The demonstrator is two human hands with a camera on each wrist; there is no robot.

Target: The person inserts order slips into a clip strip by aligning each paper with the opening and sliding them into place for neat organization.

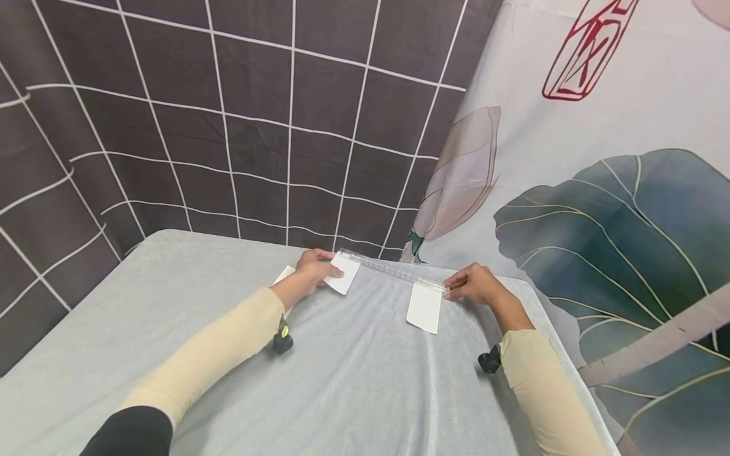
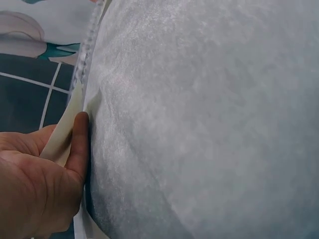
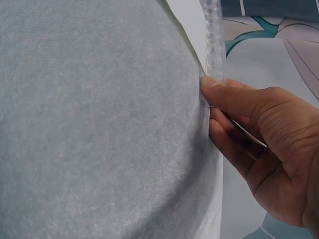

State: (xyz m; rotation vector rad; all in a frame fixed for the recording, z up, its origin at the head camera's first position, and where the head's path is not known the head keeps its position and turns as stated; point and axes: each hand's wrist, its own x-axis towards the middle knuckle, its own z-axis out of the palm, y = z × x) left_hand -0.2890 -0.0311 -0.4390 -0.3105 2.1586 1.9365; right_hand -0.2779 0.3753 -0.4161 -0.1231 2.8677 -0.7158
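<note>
A long clear plastic strip (image 1: 393, 270) with a row of bumps lies near the far edge of the cloth-covered table. My left hand (image 1: 308, 272) is at its left end, with the thumb on a white card (image 1: 348, 277); in the left wrist view this card (image 2: 64, 132) stands between thumb and fingers. My right hand (image 1: 474, 284) pinches the strip's right end between thumb and fingertips. A second white card (image 1: 424, 309) sits against the strip beside that hand. Another white piece (image 1: 284, 274) shows partly behind my left wrist.
Pale grey cloth (image 1: 342, 380) with soft folds covers the table. A dark curtain with white grid lines (image 1: 256, 145) hangs behind it. A light curtain with a leaf print (image 1: 616, 228) hangs at the right.
</note>
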